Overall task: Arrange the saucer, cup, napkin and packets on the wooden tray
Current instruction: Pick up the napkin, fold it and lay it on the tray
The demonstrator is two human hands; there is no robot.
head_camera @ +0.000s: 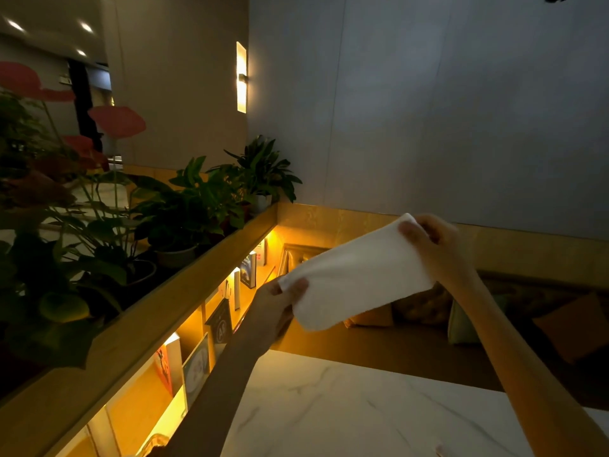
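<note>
A white napkin (356,275) is stretched in the air between both hands, well above the table. My left hand (276,308) pinches its lower left corner. My right hand (431,245) pinches its upper right corner. The napkin slopes up from left to right and sags a little along its lower edge. The wooden tray, saucer, cup and packets are out of the frame.
A white marble table (346,410) lies below my arms. A lit wooden shelf with books (230,311) runs along the left, with potted plants (197,206) on its ledge. A cushioned bench (461,321) stands beyond the table against the wall.
</note>
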